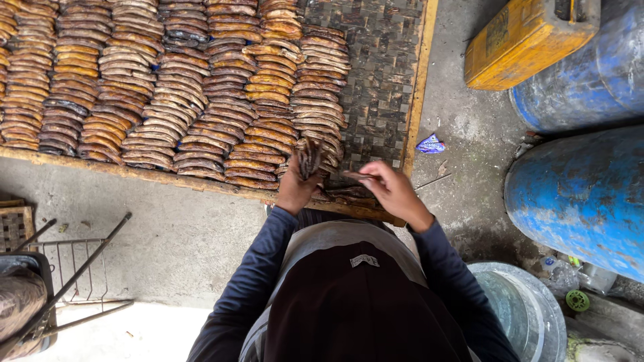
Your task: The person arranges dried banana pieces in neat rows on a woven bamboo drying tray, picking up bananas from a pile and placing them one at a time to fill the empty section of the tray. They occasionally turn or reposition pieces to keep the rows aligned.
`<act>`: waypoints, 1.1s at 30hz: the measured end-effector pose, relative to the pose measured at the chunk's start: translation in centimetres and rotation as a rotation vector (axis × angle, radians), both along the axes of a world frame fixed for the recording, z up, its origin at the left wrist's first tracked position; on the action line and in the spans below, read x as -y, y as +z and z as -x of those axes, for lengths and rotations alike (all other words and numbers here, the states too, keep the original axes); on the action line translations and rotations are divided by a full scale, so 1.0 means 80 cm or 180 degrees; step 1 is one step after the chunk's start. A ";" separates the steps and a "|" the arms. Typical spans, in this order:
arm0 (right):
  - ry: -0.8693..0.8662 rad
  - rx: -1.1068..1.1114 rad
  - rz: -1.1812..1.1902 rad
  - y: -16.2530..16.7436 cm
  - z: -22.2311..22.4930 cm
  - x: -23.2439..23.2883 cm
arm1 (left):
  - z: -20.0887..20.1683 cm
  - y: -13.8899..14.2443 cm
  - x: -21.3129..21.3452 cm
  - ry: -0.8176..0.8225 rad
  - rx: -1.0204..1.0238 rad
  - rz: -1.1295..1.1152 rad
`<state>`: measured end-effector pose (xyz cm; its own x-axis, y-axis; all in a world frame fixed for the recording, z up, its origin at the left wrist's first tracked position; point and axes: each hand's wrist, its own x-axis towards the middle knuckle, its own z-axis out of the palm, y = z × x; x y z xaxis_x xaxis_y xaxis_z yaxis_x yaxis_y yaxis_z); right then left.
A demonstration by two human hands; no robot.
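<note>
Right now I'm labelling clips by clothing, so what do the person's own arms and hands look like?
Both arms wear long dark navy sleeves reaching the wrists. The left hand and right hand are bare: no gloves, rings or watch show. A dark apron with a small pale tag covers the front.

Blue drums (582,198), yellow jerrycan (526,40), wire rack (80,271) nearby

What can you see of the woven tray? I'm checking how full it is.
The woven tray is flat, a dark checkered mat in a pale wooden frame, lying on the concrete floor. Overlapping rows of brown dried slices cover most of it; the right strip is bare. Both hands work at its near edge.
</note>
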<state>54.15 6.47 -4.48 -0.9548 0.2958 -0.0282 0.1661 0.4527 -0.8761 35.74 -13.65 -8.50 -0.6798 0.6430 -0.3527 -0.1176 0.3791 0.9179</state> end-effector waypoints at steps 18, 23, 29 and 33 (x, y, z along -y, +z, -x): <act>0.0077 0.0518 -0.0544 -0.026 0.017 0.033 | -0.023 -0.034 -0.006 -0.0281 -0.1108 0.0439; -0.0020 0.0236 -0.1089 -0.029 0.009 0.036 | -0.030 -0.037 -0.005 -0.0370 -0.1108 0.0472; -0.0107 0.0044 -0.1611 -0.026 0.006 0.041 | -0.030 -0.039 -0.002 -0.0356 -0.1109 0.0452; 0.0000 0.0456 -0.2170 -0.023 0.003 0.046 | -0.026 -0.041 0.003 -0.0049 0.0288 -0.0485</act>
<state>53.90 2.78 -6.34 -0.9556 0.2921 0.0380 0.2588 0.8940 -0.3658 37.85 -13.91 -11.75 -0.6393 0.7039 -0.3096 -0.1977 0.2387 0.9508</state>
